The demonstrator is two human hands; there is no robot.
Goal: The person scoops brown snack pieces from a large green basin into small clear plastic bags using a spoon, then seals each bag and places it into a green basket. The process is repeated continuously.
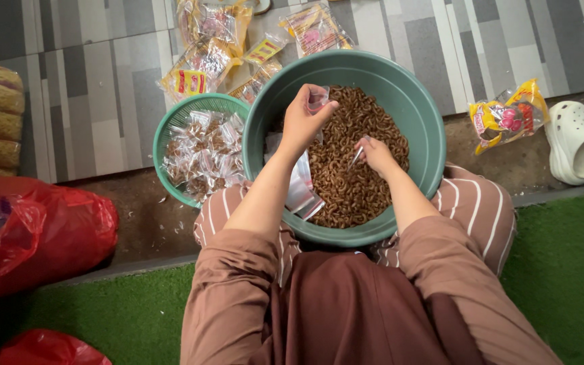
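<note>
Over the large green plastic basin (414,101) of brown curled snacks (356,176), the left hand (303,122) pinches a small clear bag (318,99); the right hand (375,154) grips a scoop. Left, the smaller green basket (170,128) holds many filled packets (204,155); judging by the basin, much remains.

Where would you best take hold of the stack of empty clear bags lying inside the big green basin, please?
Pinch the stack of clear bags at its lower free corner, coming from the near left side by the left forearm. The bags lean flat against the big green basin's inner wall, with the upper part behind the left hand. The right hand and brown snacks occupy the other side.
</note>
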